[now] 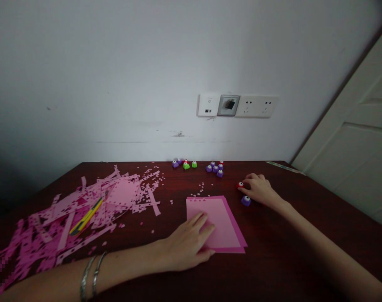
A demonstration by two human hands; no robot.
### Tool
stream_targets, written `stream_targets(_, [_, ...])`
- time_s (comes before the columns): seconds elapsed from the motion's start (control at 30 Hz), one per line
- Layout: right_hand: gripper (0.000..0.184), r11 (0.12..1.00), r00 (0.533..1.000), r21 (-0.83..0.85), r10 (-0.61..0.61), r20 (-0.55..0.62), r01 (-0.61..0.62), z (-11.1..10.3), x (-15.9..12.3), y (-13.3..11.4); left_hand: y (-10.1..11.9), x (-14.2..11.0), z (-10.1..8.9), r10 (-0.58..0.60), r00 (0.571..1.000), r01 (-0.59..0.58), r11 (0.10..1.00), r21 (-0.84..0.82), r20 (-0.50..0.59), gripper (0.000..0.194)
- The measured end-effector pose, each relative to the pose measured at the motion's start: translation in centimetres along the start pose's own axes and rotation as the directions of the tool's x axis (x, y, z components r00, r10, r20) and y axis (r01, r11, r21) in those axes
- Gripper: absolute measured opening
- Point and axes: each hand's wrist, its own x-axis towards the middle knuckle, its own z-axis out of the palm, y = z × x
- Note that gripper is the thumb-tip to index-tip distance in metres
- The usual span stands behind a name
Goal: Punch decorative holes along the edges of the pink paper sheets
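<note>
My left hand [191, 243] lies flat with its fingers stretched out on a small stack of pink paper [222, 222], pressing its left side. A row of small punched shapes runs along the top left edge of the top sheet. To the right of the stack, my right hand [258, 188] has its fingertips closed on a small red craft punch [240, 185] with a white round top. Just in front of that hand, a purple craft punch [246, 201] rests on the table. Tiny pink paper bits [201, 189] lie beyond the stack's far edge.
Pink paper strips and scraps [46, 226] cover the table's left side, with a yellow utility knife [87, 216] on top. Several purple, red and green punches [186, 166] stand near the wall, more purple ones [215, 169] beside them. A ruler-like strip [285, 167] lies far right.
</note>
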Motion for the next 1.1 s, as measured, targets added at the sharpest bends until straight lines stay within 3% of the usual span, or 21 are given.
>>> stream_targets(0.1, [0.031,0.992,0.995,0.12,-0.028,-0.097,0.04,-1.3,-0.5,-1.2,0.1,-0.1,0.0,0.004,1.0,-0.004,1.0,0.003,-0.012,0.054])
stream_targets(0.17, [0.028,0.951,0.989,0.295,-0.053,-0.141,0.093,-2.0,-1.3,-2.6,0.1,-0.1,0.1,0.006,1.0,-0.005,1.0,0.012,-0.02,0.053])
stream_targets(0.23, [0.031,0.862,0.996,0.503,-0.031,-0.086,0.071,-2.3,-2.5,-4.3,0.1,-0.2,0.2,0.006,1.0,-0.005,1.0,0.023,-0.027,0.051])
stream_targets(0.3, [0.043,0.744,0.999,0.668,-0.018,0.048,-0.019,-2.1,-4.0,-5.8,0.1,-0.2,0.3,0.002,0.999,-0.001,1.0,0.03,-0.038,0.049])
stream_targets(0.43, [0.062,0.579,0.96,0.785,-0.018,0.281,-0.219,-1.1,-6.0,-7.7,0.2,-0.3,0.3,-0.003,0.999,0.005,0.999,0.031,-0.054,0.047])
stream_targets(0.53, [0.065,0.501,0.95,0.819,0.016,0.313,-0.279,-0.2,-6.3,-8.2,0.1,-0.4,0.4,-0.003,0.998,0.005,1.0,0.028,-0.063,0.046])
stream_targets(0.67, [0.066,0.42,0.958,0.868,0.013,0.287,-0.265,0.8,-5.8,-8.6,0.0,-0.5,0.5,-0.001,0.998,0.003,1.0,0.029,-0.067,0.046])
stream_targets(0.87, [0.061,0.406,0.965,0.883,-0.008,0.263,-0.237,1.5,-5.3,-8.7,-0.3,-0.6,0.3,-0.012,0.999,0.012,1.0,0.009,-0.053,0.048])
stream_targets(1.1, [0.054,0.5,0.969,0.852,-0.095,0.228,-0.152,0.7,-5.7,-8.8,-0.6,-0.8,0.3,-0.024,0.999,0.023,0.999,-0.026,-0.048,0.051])
